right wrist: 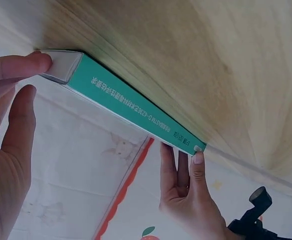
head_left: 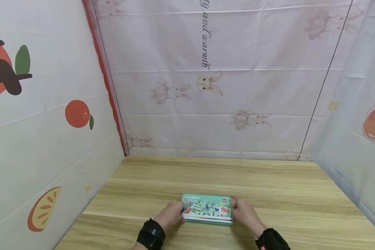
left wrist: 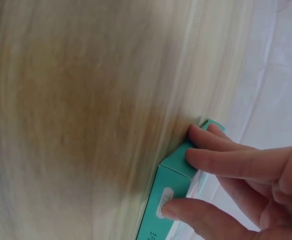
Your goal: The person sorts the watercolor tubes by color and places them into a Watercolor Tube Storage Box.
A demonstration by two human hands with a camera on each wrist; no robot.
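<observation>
A flat teal box (head_left: 207, 208) lies on the wooden table, its top printed with leaves, berries and a red logo. At its left end, my left hand (head_left: 171, 213) pinches the near corner. The left wrist view has the thumb (left wrist: 185, 212) on the long teal side by a white sticker and the fingers (left wrist: 230, 157) at the end. My right hand (head_left: 246, 212) is at the other end. In the right wrist view its fingertips (right wrist: 38, 62) touch the white end face of the box, while the thumb (right wrist: 23, 112) stands apart from it.
Black bands (head_left: 151, 233) circle both wrists. The wooden tabletop (head_left: 143, 180) reaches back to a pale curtain (head_left: 225, 104) printed with rabbits. Fruit-printed sheets (head_left: 78, 149) hang along the left and right edges.
</observation>
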